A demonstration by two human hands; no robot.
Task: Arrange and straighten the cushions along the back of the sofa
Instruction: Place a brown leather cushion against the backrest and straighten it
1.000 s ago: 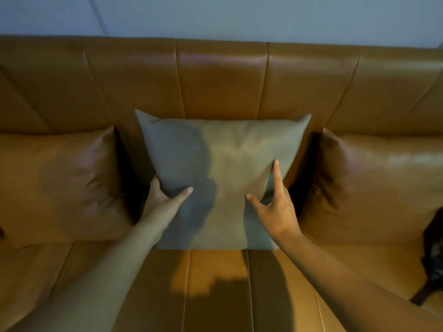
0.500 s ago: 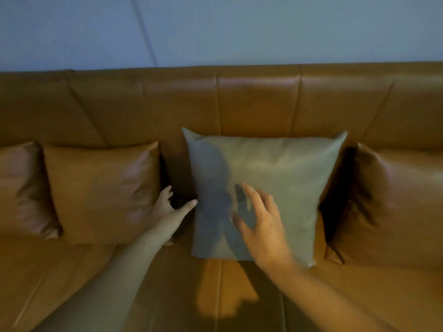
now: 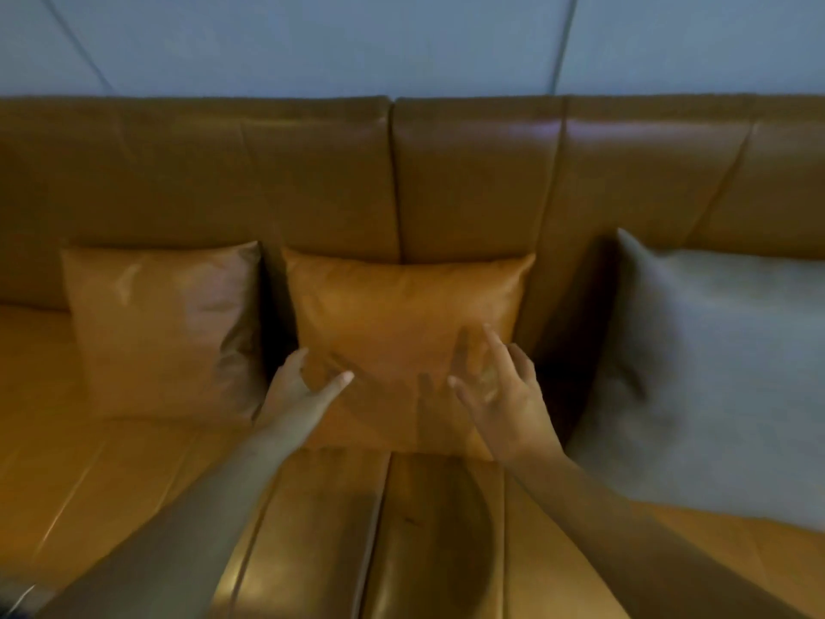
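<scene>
Attention now off the grey cushion (image 3: 714, 373) and on the middle tan cushion (image 3: 402, 332); a second ago both hands pressed the grey one, half a second ago already sliding leftward. Grey cushion now at the right edge, upright against the sofa back (image 3: 312, 172), blurred, apparently left as finished.

Left hand (image 3: 299, 395) at the tan cushion's lower left corner, fingers spread, thumb out across the leather, not closed on anything. Right hand (image 3: 500, 395) over the lower right part, fingers wide and loosely curled, holding nothing; contact with the leather likely but too blurred to tell for sure.

Middle tan cushion leaning on the backrest, centred on the vertical seam, top edge roughly level, bottom edge on the seat (image 3: 134, 484). Dark gap between it and the grey cushion; narrower gap to the far-left tan cushion (image 3: 165, 328), which stands upright and slightly creased.

Meaning for the task, as a judgement: one cushion dealt with, work moving leftward along the row, this one about to be squared and patted flat, the far-left one probably still to come. Spacing uneven, so perhaps a small nudge rightward called for.
</scene>
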